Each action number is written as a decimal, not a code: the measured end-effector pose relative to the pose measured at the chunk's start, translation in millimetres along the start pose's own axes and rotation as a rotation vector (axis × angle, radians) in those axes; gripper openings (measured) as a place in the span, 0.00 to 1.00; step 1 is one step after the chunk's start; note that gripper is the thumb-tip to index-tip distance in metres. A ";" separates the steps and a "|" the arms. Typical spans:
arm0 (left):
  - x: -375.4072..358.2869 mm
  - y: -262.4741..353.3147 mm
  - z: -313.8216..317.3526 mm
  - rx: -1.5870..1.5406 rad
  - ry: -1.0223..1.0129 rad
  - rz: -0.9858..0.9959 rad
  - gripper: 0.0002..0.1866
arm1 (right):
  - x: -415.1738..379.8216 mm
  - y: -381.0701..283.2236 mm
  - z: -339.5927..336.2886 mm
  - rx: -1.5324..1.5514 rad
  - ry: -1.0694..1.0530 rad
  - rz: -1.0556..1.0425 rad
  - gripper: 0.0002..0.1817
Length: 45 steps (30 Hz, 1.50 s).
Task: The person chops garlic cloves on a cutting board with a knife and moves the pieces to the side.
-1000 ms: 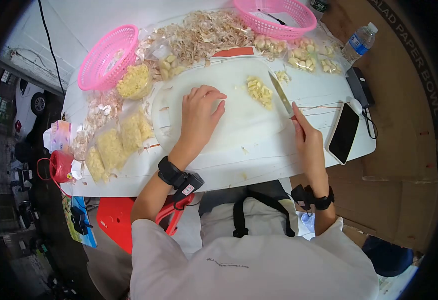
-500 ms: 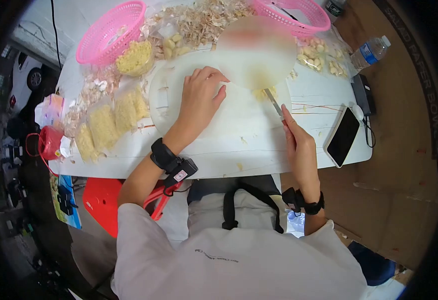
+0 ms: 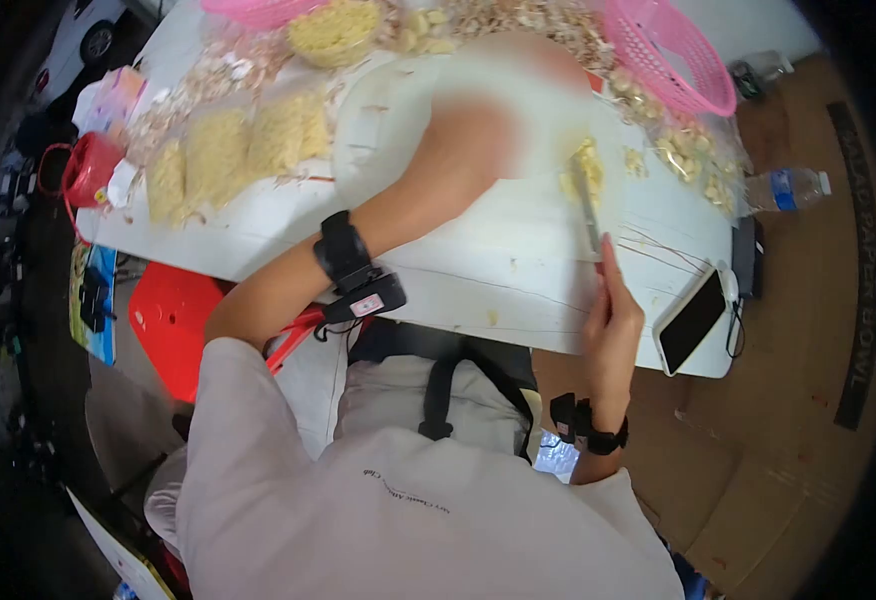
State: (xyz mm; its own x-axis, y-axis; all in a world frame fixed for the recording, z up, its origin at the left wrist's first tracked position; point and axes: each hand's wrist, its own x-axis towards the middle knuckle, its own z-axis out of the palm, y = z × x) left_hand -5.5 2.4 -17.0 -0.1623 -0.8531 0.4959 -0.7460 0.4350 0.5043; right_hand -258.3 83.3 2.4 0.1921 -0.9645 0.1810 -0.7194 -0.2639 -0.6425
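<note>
My right hand (image 3: 613,310) is closed around the handle of a knife (image 3: 589,215). The blade points away from me and touches a small heap of chopped pale-yellow garlic (image 3: 588,165) at the right side of a round white cutting board (image 3: 518,225). My left hand (image 3: 458,150) is over the middle of the board, left of the knife. A blur covers its fingers, so what they do or hold is hidden. Both wrists wear black straps with small devices.
Left are bags of chopped garlic (image 3: 290,135) and a bowl of it (image 3: 336,35). Garlic skins (image 3: 528,20) lie at the back. Rightward are a pink basket (image 3: 693,70), bagged cloves (image 3: 693,155), a water bottle (image 3: 788,190) and a phone (image 3: 693,320).
The view has turned, shifting the table in the frame. My left hand has moved forward across the board, and its fingers are now blurred. My right hand still holds the knife at the garlic.
</note>
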 end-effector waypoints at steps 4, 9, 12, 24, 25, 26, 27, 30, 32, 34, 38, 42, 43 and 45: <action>-1.7 0.2 0.6 0.021 0.018 0.036 0.07 | 0.0 -2.8 -5.3 -0.024 -0.023 0.051 0.29; -3.3 -1.7 1.9 0.025 0.028 0.047 0.07 | 2.7 -3.8 -9.3 -0.054 -0.031 -0.001 0.29; -2.9 -0.4 1.7 0.024 0.022 0.038 0.08 | 6.4 -3.0 -9.5 -0.091 -0.074 -0.008 0.27; -2.2 -1.5 0.8 0.027 -0.011 0.040 0.08 | 10.6 -7.2 -17.1 -0.076 -0.146 0.120 0.29; -1.7 -1.8 0.6 0.028 -0.014 0.033 0.08 | 11.6 -4.5 -19.2 -0.034 -0.142 0.110 0.30; -1.2 -2.1 0.6 0.027 -0.004 0.035 0.08 | 13.5 -1.9 -20.4 0.007 -0.139 0.097 0.31; -1.4 -2.3 0.9 0.029 -0.004 0.040 0.08 | 13.4 -0.4 -19.7 0.002 -0.138 0.090 0.31; -2.5 -2.1 1.3 0.023 -0.007 0.041 0.08 | 9.3 0.7 -13.0 -0.054 -0.082 0.013 0.32; -1.8 -1.9 -0.2 0.018 -0.012 0.045 0.08 | 10.9 -1.4 -13.0 -0.072 -0.117 0.028 0.31; -2.0 0.3 -1.1 0.013 -0.038 0.018 0.08 | 12.2 -4.5 -12.5 -0.089 -0.147 0.047 0.30; -2.1 0.4 1.6 -0.008 -0.026 0.052 0.08 | 14.7 -5.8 -13.3 -0.116 -0.161 0.036 0.32; -4.6 2.8 -3.8 -0.015 -0.075 0.025 0.08 | 16.1 -6.9 -16.0 -0.102 -0.183 0.022 0.29; -1.2 3.3 -3.5 -0.021 -0.073 0.018 0.08 | 19.6 -7.1 -17.3 -0.093 -0.131 0.017 0.29; 0.2 4.4 -2.5 -0.017 -0.063 0.036 0.08 | 18.0 -4.6 -22.3 -0.041 -0.210 0.062 0.29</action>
State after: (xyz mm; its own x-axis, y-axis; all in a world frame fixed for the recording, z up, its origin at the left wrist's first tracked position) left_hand -7.3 4.9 -12.9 -0.2298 -0.8529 0.4688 -0.7278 0.4704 0.4990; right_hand -266.5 67.3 25.2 0.2784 -0.9603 -0.0201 -0.7602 -0.2075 -0.6157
